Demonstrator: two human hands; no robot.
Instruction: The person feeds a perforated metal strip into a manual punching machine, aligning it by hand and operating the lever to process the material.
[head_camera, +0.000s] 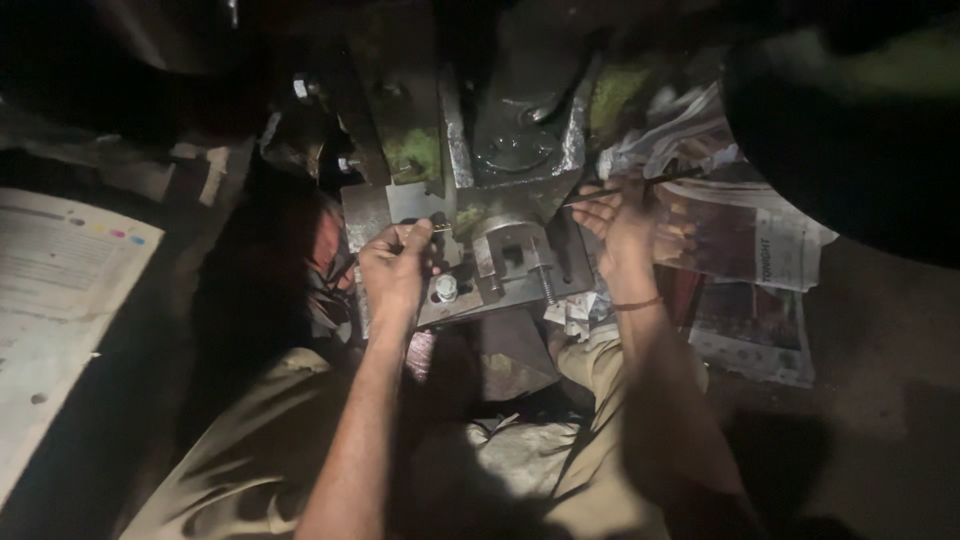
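At the far left lies a large pale printed paper sheet (60, 300) with small colour dots near its top edge, flat on the dark ground and well apart from the hands. Next comes a dark bundle of cloth with a reddish patch (325, 265), just beside the grey metal machine block (500, 170) that fills the middle of the view.

The left hand (395, 268) rests against the lower left of that block, its fingers curled shut and thumb and forefinger pinched at a small thin metal piece (440, 227) on the block's face — what kind of piece it is I cannot tell in this light. Just below and right of the knuckles, a bright hex bolt head (446, 289) stands up from the block's flat lower plate, near the hand but not touched. Further right on the same plate, a threaded stud (546, 285) points upward beside a square raised lug.

The right hand (620, 215) is at the block's right edge, palm turned up and fingers half open — a thin dark rod (640, 185) crosses above the fingertips, though whether the fingers truly clamp it cannot be told. A thin band circles that wrist. Behind and to the right of this hand, crumpled newspaper sheets (750, 240) are spread over the ground.
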